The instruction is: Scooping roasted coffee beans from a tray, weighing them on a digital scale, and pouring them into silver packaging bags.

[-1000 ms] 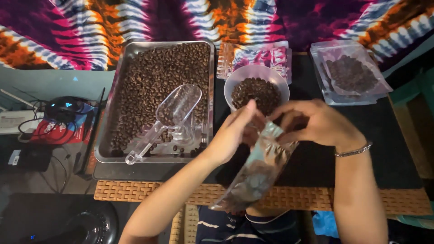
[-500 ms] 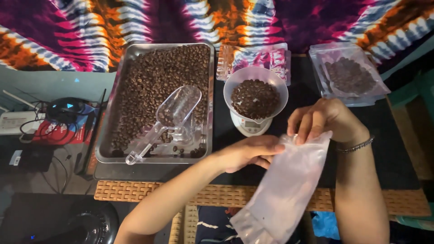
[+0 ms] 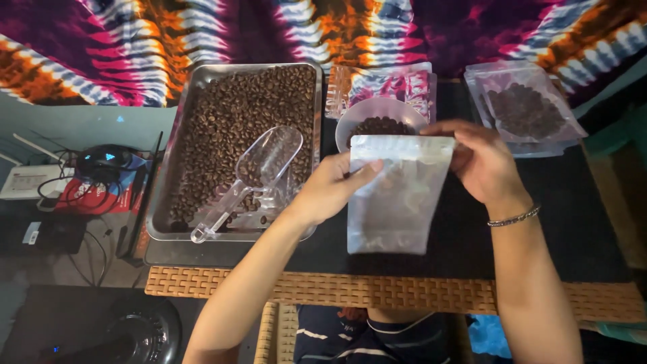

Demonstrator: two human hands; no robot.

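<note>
Both hands hold an empty silver pouch (image 3: 397, 199) upright over the dark tabletop. My left hand (image 3: 330, 189) pinches its upper left corner and my right hand (image 3: 482, 162) grips its upper right edge. Just behind the pouch stands a white bowl (image 3: 367, 114) of coffee beans, partly hidden by the pouch's top. Left of it a metal tray (image 3: 165, 202) holds many coffee beans, with a clear plastic scoop (image 3: 259, 172) lying in them.
A filled clear bag of beans (image 3: 526, 111) lies on a stack of bags at the back right. Empty patterned pouches (image 3: 404, 84) lie behind the bowl. A woven mat edge (image 3: 418, 293) runs along the near side. Cables and a computer mouse (image 3: 101, 158) lie on the left.
The pouch, hanging tilted and low a second ago, has been turned and raised flat and upright in front of the bowl. Both hands have shifted to its top corners.
</note>
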